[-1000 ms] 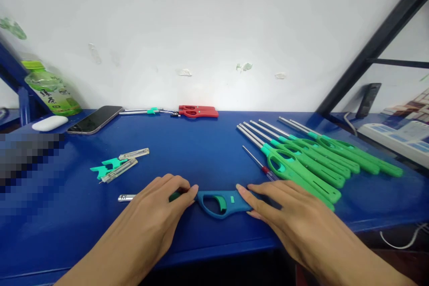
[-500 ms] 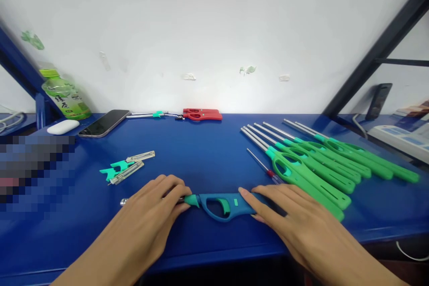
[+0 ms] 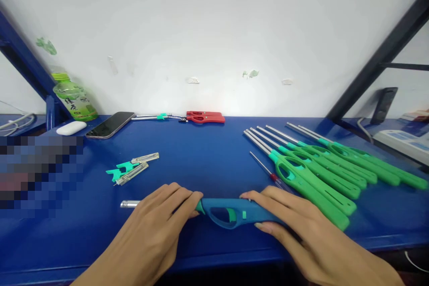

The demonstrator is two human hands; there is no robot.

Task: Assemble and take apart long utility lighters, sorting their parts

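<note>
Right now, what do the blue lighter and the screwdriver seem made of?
Blue lighter: probably satin plastic, judging by its soft sheen; its tube looks like polished metal, given the bright glints. Screwdriver: thin shaft likely metal, pale and shiny; handle perhaps glossy plastic, looking see-through.

Left hand shifted nearer blue handle; more silver tip showing.

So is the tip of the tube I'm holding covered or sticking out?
Sticking out: the metal tip shows past your left hand, which hides the stretch toward the blue handle.
</note>
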